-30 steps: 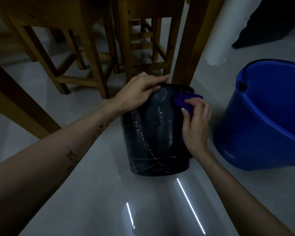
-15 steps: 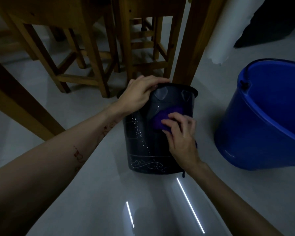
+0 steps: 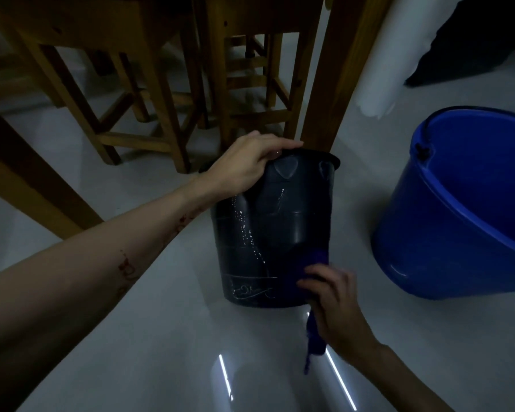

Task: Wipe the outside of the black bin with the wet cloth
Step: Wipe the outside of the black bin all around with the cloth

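Observation:
The black bin stands upright on the pale floor, with wet streaks and a pale scroll pattern low on its side. My left hand grips its rim at the top left, fingers curled over the edge. My right hand presses the purple wet cloth against the bin's lower right side, near the base. A tail of the cloth hangs down below that hand toward the floor.
A large blue bucket stands tilted just right of the bin. Wooden table and chair legs crowd close behind it. A white pillar-like object rises at the back right. Glossy floor lies in front.
My right hand has slid the cloth down the bin's side, from near the rim to the base. My left hand has kept its hold on the rim.

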A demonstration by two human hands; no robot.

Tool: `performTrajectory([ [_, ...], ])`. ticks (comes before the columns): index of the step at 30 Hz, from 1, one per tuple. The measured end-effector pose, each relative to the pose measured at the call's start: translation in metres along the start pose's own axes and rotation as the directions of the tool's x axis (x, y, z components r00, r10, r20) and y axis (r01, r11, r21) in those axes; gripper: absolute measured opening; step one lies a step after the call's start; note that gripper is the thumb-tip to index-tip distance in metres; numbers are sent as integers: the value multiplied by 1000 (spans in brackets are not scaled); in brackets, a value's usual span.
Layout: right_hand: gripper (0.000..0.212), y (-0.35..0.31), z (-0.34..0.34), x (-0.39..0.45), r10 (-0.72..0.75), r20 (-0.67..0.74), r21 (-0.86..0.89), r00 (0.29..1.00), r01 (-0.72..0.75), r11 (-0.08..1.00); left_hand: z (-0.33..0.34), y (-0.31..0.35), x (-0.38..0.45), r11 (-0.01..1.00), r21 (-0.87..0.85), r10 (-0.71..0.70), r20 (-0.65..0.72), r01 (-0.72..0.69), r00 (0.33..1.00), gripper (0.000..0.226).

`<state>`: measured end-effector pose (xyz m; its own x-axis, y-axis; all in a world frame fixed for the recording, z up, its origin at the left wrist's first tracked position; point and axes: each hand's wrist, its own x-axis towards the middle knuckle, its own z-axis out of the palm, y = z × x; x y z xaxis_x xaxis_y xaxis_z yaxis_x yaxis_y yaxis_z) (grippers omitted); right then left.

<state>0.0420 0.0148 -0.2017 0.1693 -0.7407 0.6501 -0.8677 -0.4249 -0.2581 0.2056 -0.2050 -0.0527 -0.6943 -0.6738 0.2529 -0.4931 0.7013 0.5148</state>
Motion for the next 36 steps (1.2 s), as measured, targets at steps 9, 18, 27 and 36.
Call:
performTrajectory([
  [9, 22, 26, -3, 111, 619, -260, 321, 741, -538, 780, 7, -6, -10, 993, 120, -4, -75, 13, 997, 39],
  [18, 21, 17, 13, 120, 218, -174, 7, 960, -221, 975, 9, -9, -4, 997, -52, -53, -2, 53, 999, 50],
  [27, 27, -3, 19, 21, -184, 54, -49, 981, 187, 981, 9, -9, -4, 985, -151, -86, -16, 83, 996, 48],
  [36, 19, 29, -6, 27, 14, -50, -41, 999, -16, 999, 7, -10, -4, 986, -150, -76, -15, 73, 997, 49],
])
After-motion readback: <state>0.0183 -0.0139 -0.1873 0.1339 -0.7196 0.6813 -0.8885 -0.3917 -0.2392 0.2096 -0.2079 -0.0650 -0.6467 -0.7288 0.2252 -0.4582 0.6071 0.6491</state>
